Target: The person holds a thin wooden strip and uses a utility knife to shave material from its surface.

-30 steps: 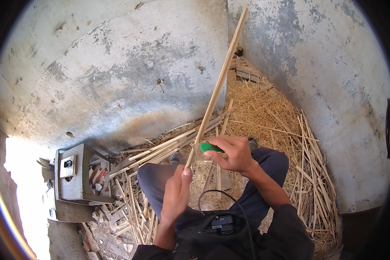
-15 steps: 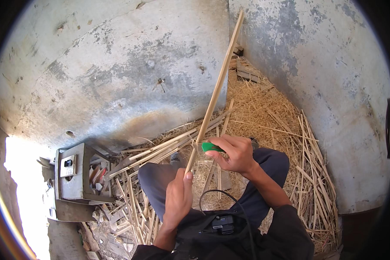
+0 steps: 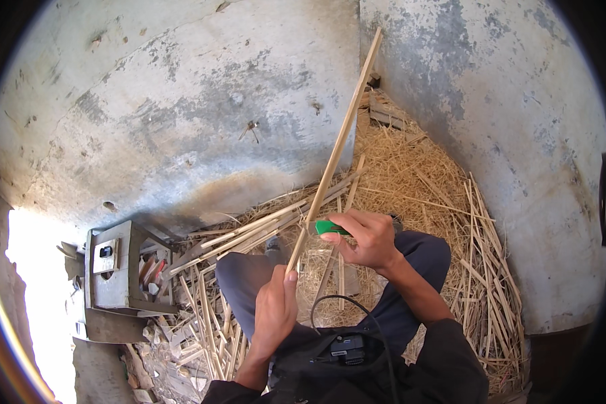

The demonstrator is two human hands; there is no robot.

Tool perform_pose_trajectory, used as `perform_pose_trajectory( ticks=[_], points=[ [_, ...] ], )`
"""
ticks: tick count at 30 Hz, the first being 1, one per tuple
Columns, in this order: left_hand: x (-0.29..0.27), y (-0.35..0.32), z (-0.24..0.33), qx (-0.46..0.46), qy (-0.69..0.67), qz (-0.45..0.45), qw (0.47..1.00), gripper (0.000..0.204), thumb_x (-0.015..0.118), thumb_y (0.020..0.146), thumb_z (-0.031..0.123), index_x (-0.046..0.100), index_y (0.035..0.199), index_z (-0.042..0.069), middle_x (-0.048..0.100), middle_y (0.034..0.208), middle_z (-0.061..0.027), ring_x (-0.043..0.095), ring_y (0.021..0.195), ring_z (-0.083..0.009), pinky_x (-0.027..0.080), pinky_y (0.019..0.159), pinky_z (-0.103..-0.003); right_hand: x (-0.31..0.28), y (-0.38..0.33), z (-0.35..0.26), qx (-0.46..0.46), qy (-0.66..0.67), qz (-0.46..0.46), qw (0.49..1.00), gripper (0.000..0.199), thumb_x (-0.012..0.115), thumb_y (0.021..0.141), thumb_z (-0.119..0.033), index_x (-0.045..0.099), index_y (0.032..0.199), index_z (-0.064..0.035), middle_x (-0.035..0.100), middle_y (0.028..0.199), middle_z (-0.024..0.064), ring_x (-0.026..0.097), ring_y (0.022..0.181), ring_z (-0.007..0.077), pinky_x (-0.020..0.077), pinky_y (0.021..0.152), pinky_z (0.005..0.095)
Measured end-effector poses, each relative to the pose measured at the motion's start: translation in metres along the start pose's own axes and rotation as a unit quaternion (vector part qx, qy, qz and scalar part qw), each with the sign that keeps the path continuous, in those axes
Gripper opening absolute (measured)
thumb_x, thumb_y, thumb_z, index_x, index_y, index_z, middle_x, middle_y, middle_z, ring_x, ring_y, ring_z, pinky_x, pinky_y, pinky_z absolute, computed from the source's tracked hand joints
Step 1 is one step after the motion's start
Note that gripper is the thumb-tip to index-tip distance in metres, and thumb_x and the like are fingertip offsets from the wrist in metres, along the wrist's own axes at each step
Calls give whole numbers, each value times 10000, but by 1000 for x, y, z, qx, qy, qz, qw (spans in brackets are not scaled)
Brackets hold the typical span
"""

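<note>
A long, pale wooden strip (image 3: 343, 131) is held aslant in front of the body, its lower part gripped in the left hand (image 3: 275, 303) and its far end raised toward the corner of the walls. The fingers of the left hand are closed around the strip, with the thumb laid along it. A green-handled tool (image 3: 326, 228) is held in the right hand (image 3: 367, 239), the fingers curled tightly over the handle and the thumb pressed below it. The front of the tool is brought against the strip, a little above the left hand; its blade is too small to be made out clearly.

Both hands are held above the space between the bent knees, which are covered by dark trousers (image 3: 417, 259). A black device (image 3: 347, 348) is rested at the lap, and a black cable (image 3: 377, 323) is looped beside it.

The floor ahead is covered with a heap of curly shavings (image 3: 411, 175). More strips are piled along the right wall (image 3: 518, 155), and others are laid to the left of the strip being held. At the far left, a grey wooden stand (image 3: 121, 293) is seen, with a small black object (image 3: 106, 252) on it.
</note>
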State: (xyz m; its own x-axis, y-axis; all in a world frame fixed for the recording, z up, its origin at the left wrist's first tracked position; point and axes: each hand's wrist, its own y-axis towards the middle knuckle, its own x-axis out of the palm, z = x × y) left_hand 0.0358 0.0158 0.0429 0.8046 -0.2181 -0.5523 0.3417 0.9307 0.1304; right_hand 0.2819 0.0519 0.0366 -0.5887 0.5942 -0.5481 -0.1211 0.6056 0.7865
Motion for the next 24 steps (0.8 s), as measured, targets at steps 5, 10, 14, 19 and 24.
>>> perform_pose_trajectory(
  ticks=[5,10,14,19,24],
  points=[
    [-2,1,2,-8,3,-10,1000,239,479,1166,190,512,1012,10,556,720,-263,582,716,-532,417,647,-587,-3,0,4,6,-8,-19,1000,288,809,958,-388,786,1055,-117,710,778,18,695,606,187,522,532,331],
    [1,-19,-13,-14,23,-48,999,228,497,1156,191,506,1016,12,584,742,-278,598,748,-546,428,660,-598,-25,11,50,224,-29,16,974,275,762,1019,-325,792,1096,-63,785,900,102,738,674,188,542,576,303],
    [-3,-24,-19,-29,17,-62,998,219,509,1149,188,506,1018,13,608,763,-283,609,769,-548,431,669,-601,-34,18,46,171,-12,30,985,258,749,1029,-296,788,1102,-51,777,886,108,729,671,188,543,592,316],
    [-7,-25,-20,-22,36,-61,997,220,512,1148,189,506,1014,15,618,778,-281,616,773,-540,435,671,-601,-26,15,50,162,-20,37,986,265,745,1031,-326,794,1106,-77,764,861,92,704,654,200,514,575,325],
    [-9,-33,-30,-33,68,-60,995,236,509,1154,217,518,1022,22,632,783,-272,625,771,-536,447,677,-608,-22,19,66,185,-33,16,982,324,719,1044,-397,797,1104,-88,740,811,82,670,620,215,500,562,343]
  ],
)
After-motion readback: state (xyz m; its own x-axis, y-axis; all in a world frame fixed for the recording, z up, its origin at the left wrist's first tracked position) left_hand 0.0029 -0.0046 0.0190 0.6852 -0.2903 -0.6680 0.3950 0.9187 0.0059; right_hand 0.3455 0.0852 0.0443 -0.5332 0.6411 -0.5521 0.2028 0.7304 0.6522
